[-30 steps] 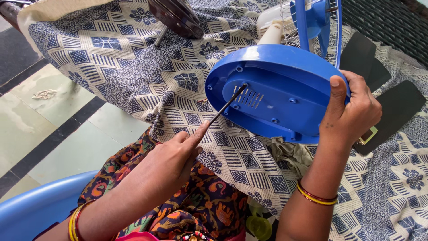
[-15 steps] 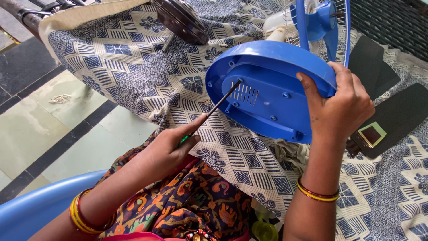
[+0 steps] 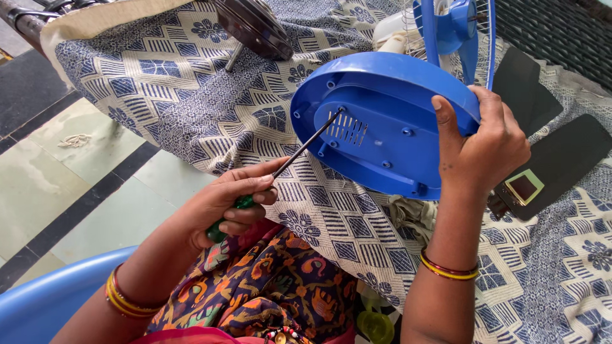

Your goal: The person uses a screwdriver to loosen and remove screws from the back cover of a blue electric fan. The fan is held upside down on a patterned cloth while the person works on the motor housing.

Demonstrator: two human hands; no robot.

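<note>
While the right hand [image 3: 488,150] grips the rim of the blue fan base [image 3: 376,121], thumb across its underside and fingers wrapped over the far edge, the base stands tipped on edge above the patterned cloth [image 3: 159,95], its flat bottom facing the camera. Left hand [image 3: 229,204] is closed around the green handle of a screwdriver [image 3: 280,169]; the dark shaft runs up and to the right, its tip set against the underside of the base just beside the small vent slots. Several screw holes show around the raised oval panel on the base. Behind the base, the fan's blue upright and white wire guard [image 3: 446,25] rise at the top of the view. Two dark flat fan blades [image 3: 561,159] lie on the cloth to the right, one bearing a small square label, well apart from the screwdriver. A dark round metal part [image 3: 255,25] rests on the cloth at upper centre. Bangles sit on both wrists; a blue plastic chair edge [image 3: 44,306] shows at lower left, over a tiled floor [image 3: 64,172]
</note>
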